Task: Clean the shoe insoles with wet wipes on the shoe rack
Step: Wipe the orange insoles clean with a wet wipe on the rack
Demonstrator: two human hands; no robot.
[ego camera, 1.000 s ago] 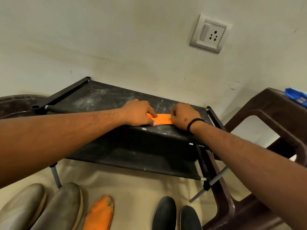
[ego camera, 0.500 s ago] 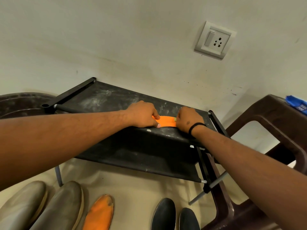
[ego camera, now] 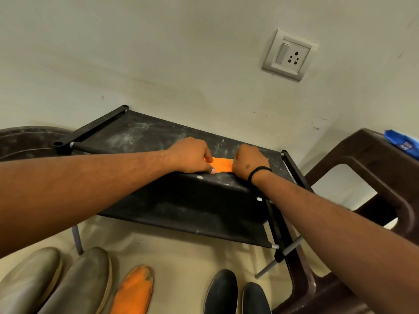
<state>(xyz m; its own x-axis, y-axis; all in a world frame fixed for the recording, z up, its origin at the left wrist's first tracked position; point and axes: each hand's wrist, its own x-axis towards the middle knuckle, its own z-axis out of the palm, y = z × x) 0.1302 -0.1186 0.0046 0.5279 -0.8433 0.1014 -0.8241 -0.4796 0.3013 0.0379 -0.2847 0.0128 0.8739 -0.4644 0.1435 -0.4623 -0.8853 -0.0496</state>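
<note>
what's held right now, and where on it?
Orange insole on the rack top: left hand holds its left end, right hand its right end.

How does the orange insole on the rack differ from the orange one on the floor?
The rack insole lies on the shoe rack, held by the left hand and right hand; the floor insole lies untouched and fully visible, with a dark-stained tip. Both are orange.

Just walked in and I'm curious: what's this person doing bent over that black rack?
A person is working on an orange insole lying on the top shelf of the black shoe rack. The left hand pins one end down, and the right hand rests curled on the other end. Whether it holds a wipe is hidden. A second orange insole lies on the floor between shoes.
</note>
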